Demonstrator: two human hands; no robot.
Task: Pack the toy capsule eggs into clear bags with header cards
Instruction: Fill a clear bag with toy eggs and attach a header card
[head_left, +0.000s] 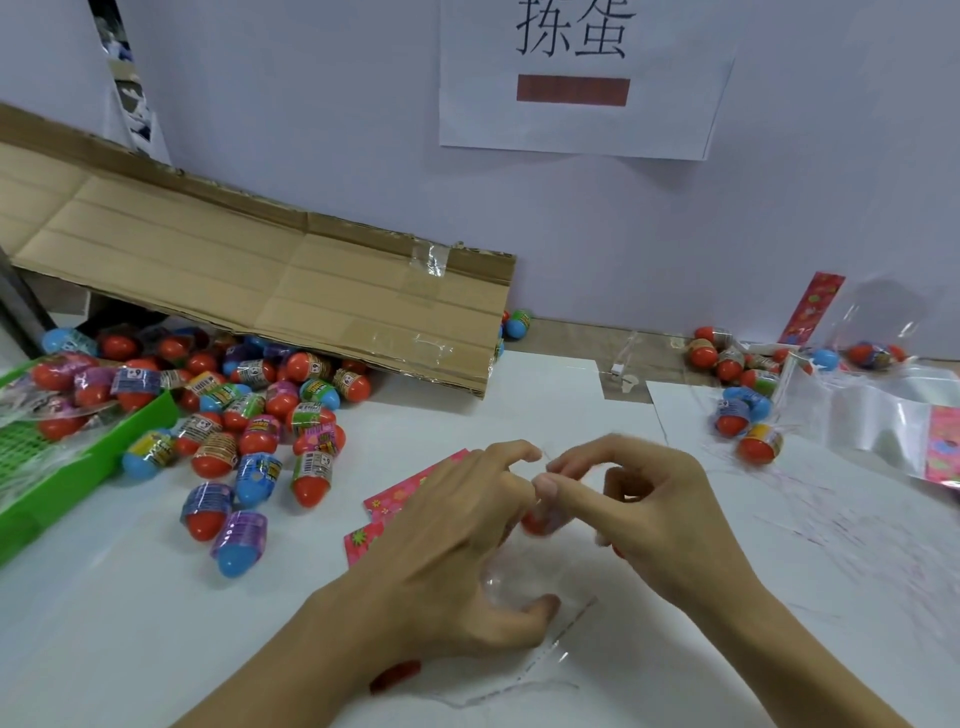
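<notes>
Both hands meet over the middle of the white desk (156, 639). The left hand (457, 545) and right hand (649, 509) pinch the top of a clear bag (519, 577) between curled fingers; a red egg (535, 522) shows blurred inside it, just below the fingertips. Pink flowered header cards (400, 499) lie beside the left hand. A heap of loose eggs (249, 431), red or blue halves with printed sleeves, some marked "6+", spreads at left beside a green tray (78, 467) and under a leaning cardboard sheet (260, 275). More eggs (737, 384) and filled bags (878, 415) lie at right. A paper sign (576, 78) on the wall reads "拣蛋".
</notes>
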